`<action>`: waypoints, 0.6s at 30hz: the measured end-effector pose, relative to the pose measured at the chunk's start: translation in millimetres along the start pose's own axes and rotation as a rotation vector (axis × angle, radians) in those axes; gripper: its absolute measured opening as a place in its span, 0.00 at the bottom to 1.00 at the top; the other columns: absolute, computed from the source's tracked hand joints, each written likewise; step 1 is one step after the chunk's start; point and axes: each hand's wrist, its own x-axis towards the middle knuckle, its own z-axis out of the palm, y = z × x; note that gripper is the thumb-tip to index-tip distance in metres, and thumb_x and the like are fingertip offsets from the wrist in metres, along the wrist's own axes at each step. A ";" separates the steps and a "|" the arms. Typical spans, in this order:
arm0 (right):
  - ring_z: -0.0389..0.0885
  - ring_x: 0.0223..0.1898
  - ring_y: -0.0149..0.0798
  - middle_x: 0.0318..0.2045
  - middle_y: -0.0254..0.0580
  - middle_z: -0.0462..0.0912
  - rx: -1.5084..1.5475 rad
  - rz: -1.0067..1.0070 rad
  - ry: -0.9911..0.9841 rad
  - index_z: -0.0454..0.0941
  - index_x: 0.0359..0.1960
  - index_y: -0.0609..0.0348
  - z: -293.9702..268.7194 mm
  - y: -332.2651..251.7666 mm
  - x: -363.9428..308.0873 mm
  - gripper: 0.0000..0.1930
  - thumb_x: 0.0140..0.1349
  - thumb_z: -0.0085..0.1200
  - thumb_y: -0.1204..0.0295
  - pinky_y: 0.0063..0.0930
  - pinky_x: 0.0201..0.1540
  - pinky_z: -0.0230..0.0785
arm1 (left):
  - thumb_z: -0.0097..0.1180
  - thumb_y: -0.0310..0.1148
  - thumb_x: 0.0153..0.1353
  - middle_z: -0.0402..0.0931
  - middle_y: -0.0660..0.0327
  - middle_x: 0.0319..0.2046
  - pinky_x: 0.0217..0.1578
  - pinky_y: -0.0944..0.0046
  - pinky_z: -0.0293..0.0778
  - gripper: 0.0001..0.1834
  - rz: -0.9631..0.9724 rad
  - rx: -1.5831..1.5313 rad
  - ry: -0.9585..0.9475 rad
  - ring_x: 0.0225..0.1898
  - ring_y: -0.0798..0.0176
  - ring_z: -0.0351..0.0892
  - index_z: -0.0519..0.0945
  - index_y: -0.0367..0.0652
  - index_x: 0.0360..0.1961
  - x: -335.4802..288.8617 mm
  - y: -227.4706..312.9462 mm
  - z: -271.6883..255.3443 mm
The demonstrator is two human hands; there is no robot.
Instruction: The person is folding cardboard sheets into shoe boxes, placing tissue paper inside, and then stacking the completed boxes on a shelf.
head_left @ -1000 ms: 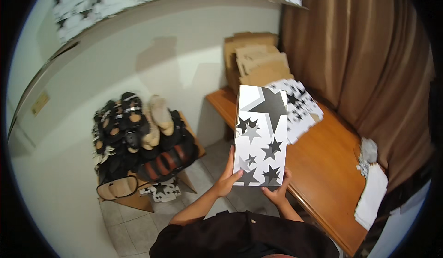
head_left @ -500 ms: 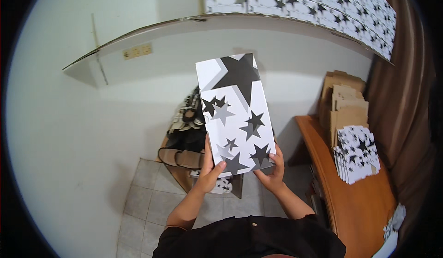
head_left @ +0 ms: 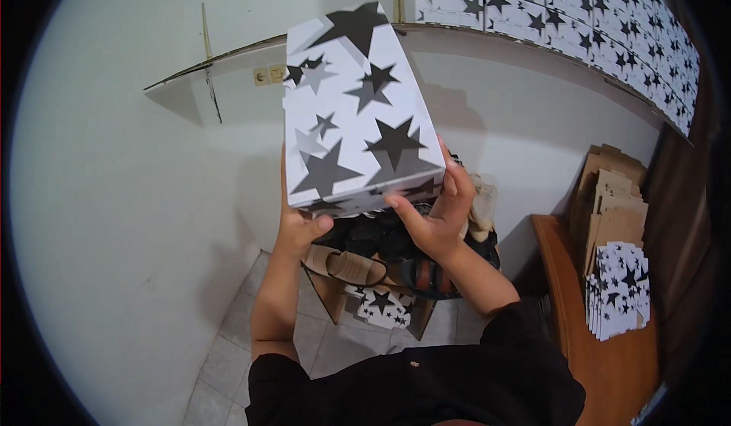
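Here both hands, left hand (head_left: 298,228) and right hand (head_left: 434,216), clamp the star-patterned box (head_left: 354,114) at its near end, hiding some of the sandals (head_left: 396,255) below.

Setting: small shoe stockroom or packing room. Star-printed white boxes (head_left: 563,15) are lining the high shelf; flat star-printed cartons (head_left: 620,289) and brown cardboard blanks (head_left: 609,197) are stacking on a wooden bench (head_left: 601,365); sandals (head_left: 358,266) are piling on the tiled floor (head_left: 228,357).
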 end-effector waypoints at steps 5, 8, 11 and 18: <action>0.62 0.61 0.58 0.60 0.66 0.60 0.044 -0.138 0.021 0.57 0.59 0.64 24.8 48.4 34.7 0.36 0.48 0.63 0.79 0.40 0.60 0.57 | 0.70 0.44 0.44 0.72 0.53 0.46 0.45 0.60 0.72 0.42 0.142 0.102 0.031 0.46 0.58 0.75 0.64 0.34 0.56 57.5 -8.7 -25.6; 0.63 0.61 0.57 0.60 0.64 0.61 0.028 -0.007 -0.061 0.59 0.60 0.65 31.7 70.7 53.7 0.34 0.50 0.60 0.80 0.39 0.60 0.58 | 0.68 0.46 0.46 0.70 0.53 0.49 0.49 0.59 0.70 0.44 0.219 0.097 0.103 0.48 0.58 0.73 0.61 0.34 0.58 101.2 -15.9 -41.9; 0.64 0.61 0.55 0.60 0.62 0.63 -0.017 -0.157 -0.024 0.60 0.60 0.67 36.6 105.9 83.4 0.33 0.50 0.58 0.80 0.37 0.60 0.59 | 0.59 0.46 0.55 0.63 0.57 0.57 0.58 0.59 0.59 0.41 0.311 0.032 -0.005 0.58 0.60 0.63 0.55 0.36 0.62 150.2 -20.1 -40.4; 0.65 0.60 0.53 0.58 0.56 0.67 -0.190 -0.173 -0.032 0.59 0.61 0.67 33.0 159.6 137.5 0.32 0.54 0.56 0.75 0.34 0.59 0.60 | 0.44 0.50 0.65 0.67 0.58 0.55 0.59 0.62 0.58 0.31 0.262 0.017 -0.045 0.58 0.62 0.65 0.62 0.35 0.59 244.0 -22.0 -11.2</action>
